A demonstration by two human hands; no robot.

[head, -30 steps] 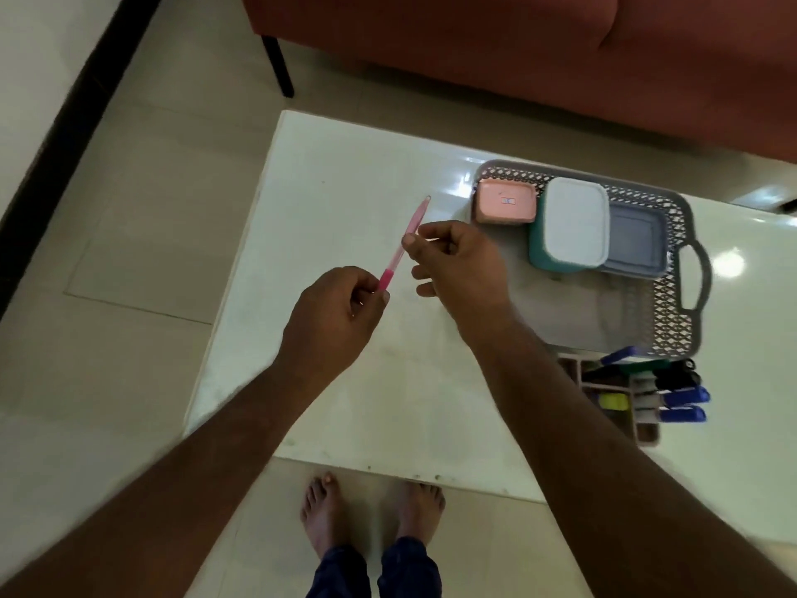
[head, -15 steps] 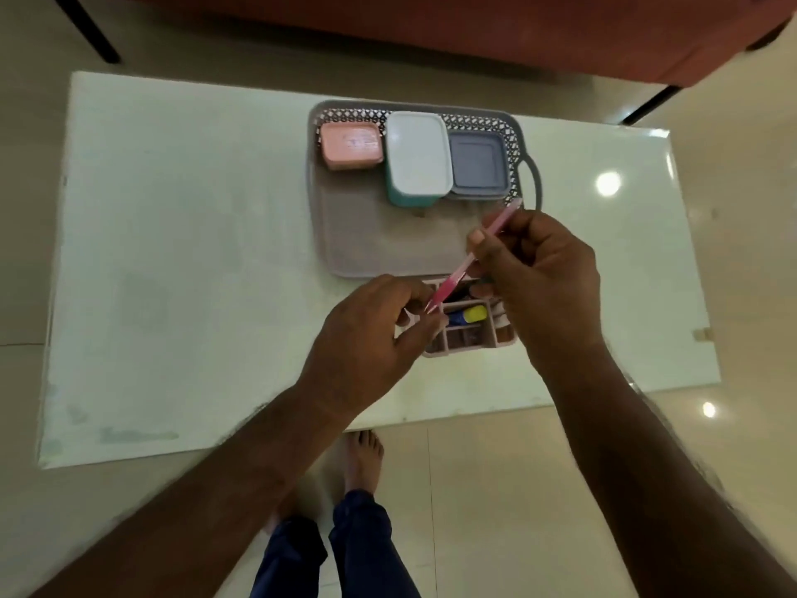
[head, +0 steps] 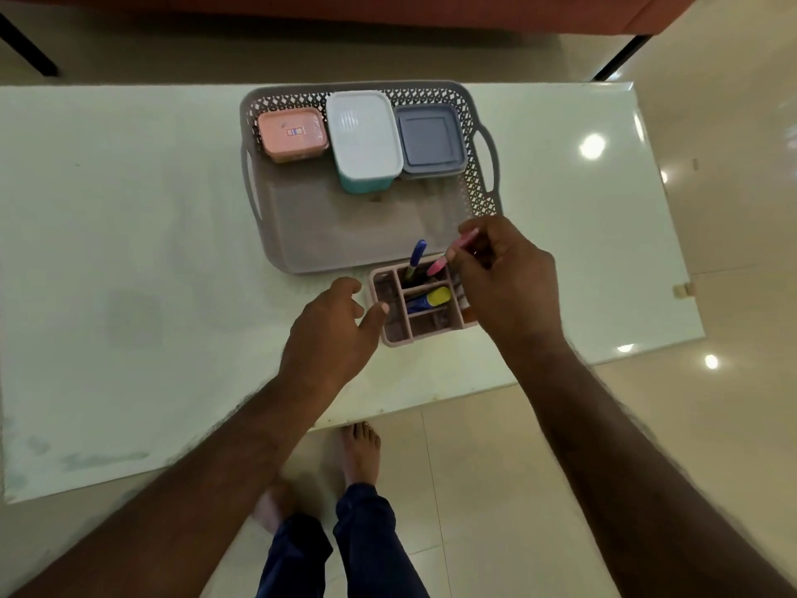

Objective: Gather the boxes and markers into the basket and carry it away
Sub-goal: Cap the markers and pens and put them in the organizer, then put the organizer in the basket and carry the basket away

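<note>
A grey perforated basket sits on the white table. Along its far side stand a pink box, a white-lidded teal box and a grey box. Just in front of the basket is a pink divided marker holder with a blue marker and a yellow-capped marker in it. My right hand pinches a pink marker, its lower end dipping into the holder's back compartment. My left hand hovers with fingers apart, its thumb touching the holder's left side.
A red sofa on black legs stands beyond the table. The table's near edge runs just in front of my bare feet on the tiled floor. A small beige piece sticks out at the table's right edge.
My left hand has let go of the pink marker and opened beside the holder. My right hand has lowered the marker's end into the holder.
</note>
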